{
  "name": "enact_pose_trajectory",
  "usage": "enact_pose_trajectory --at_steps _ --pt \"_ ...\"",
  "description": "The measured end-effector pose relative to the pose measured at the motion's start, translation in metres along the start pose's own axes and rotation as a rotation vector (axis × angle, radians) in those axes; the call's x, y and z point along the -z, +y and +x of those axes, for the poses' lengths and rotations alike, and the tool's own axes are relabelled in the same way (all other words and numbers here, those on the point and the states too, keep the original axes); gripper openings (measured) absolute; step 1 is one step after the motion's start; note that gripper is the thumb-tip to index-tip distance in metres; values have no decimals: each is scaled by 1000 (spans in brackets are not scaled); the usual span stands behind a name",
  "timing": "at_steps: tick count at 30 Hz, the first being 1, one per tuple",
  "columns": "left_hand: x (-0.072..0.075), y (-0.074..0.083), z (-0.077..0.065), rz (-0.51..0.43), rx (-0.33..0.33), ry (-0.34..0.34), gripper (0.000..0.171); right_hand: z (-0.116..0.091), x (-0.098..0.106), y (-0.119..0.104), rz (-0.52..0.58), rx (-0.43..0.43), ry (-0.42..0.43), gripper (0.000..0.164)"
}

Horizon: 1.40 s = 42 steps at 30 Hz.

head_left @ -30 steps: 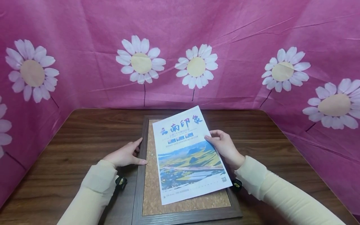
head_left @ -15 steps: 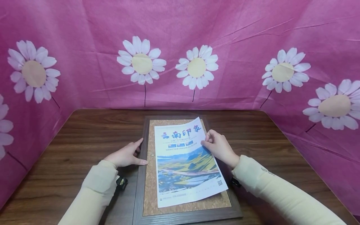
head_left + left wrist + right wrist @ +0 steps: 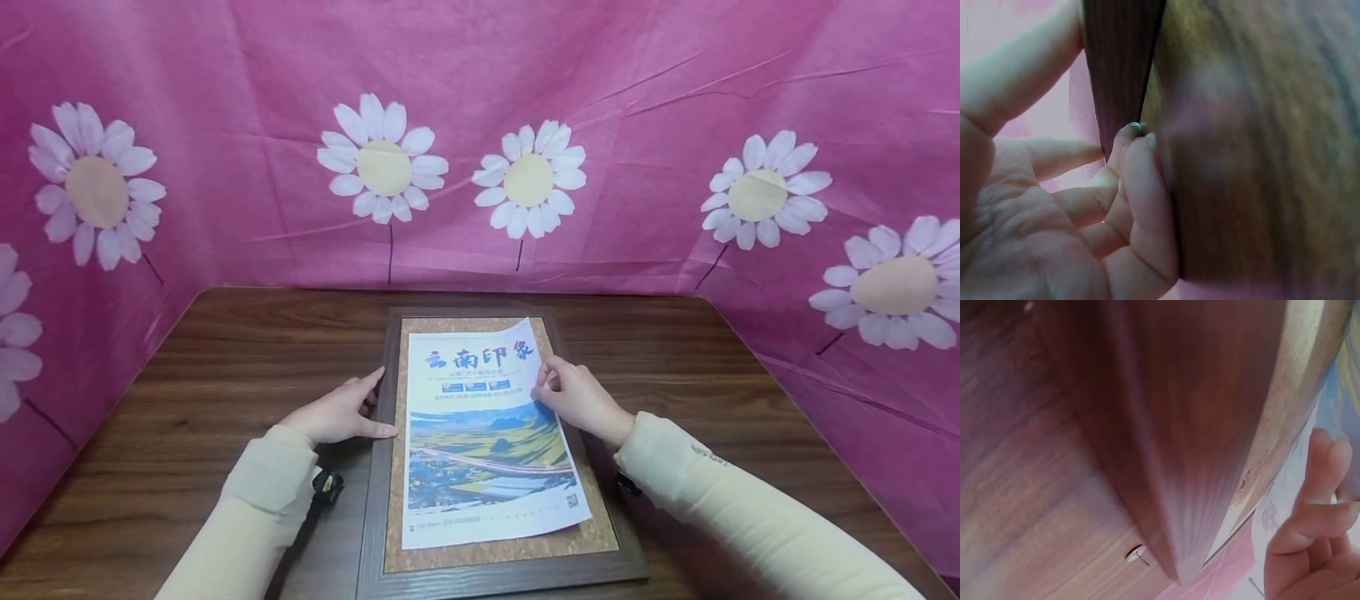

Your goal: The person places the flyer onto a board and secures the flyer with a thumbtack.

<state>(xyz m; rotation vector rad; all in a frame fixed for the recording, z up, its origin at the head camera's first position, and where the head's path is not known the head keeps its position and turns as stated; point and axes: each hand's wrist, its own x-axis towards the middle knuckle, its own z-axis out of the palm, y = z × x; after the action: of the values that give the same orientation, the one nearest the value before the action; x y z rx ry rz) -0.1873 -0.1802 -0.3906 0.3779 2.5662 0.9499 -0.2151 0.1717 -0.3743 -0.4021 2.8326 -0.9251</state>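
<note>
A framed cork board (image 3: 510, 550) with a dark wood border lies on the table. Over the cork rests a printed poster (image 3: 480, 450), with blue and purple lettering above a landscape picture. My left hand (image 3: 337, 414) grips the board's left border, thumb on top; in the left wrist view the fingers (image 3: 1147, 187) curl against the frame's side (image 3: 1119, 69). With thumb and fingertips, my right hand (image 3: 588, 402) pinches the poster's upper right edge, which curves up slightly. The right wrist view has that hand (image 3: 1316, 537) beside the paper and the frame (image 3: 1204, 425).
The brown wood-grain table (image 3: 247, 358) extends on both sides of the board. Behind and beside it hangs a pink cloth (image 3: 615, 208) with large white daisies. Dark wrist devices (image 3: 326, 486) sit under both sleeves' cuffs.
The right hand has brought the poster down and leftward; it now lies flatter and straighter on the cork, with its slant reduced. The left hand keeps its place on the border.
</note>
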Motion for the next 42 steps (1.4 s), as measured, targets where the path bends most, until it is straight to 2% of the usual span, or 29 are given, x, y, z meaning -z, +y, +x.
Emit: enact_pose_trajectory --at_steps 15,26,36,42 --pt "2 5 -2 7 3 -8 105 2 -2 6 -87 -43 -153 15" --pt "3 4 -1 9 3 -3 104 2 2 7 -191 -21 -186 21" --pt "2 3 -2 6 4 -5 105 -1 7 11 -121 -30 -206 25" --pt "2 3 -1 2 7 -5 104 -2 17 18 -23 -20 -158 22"
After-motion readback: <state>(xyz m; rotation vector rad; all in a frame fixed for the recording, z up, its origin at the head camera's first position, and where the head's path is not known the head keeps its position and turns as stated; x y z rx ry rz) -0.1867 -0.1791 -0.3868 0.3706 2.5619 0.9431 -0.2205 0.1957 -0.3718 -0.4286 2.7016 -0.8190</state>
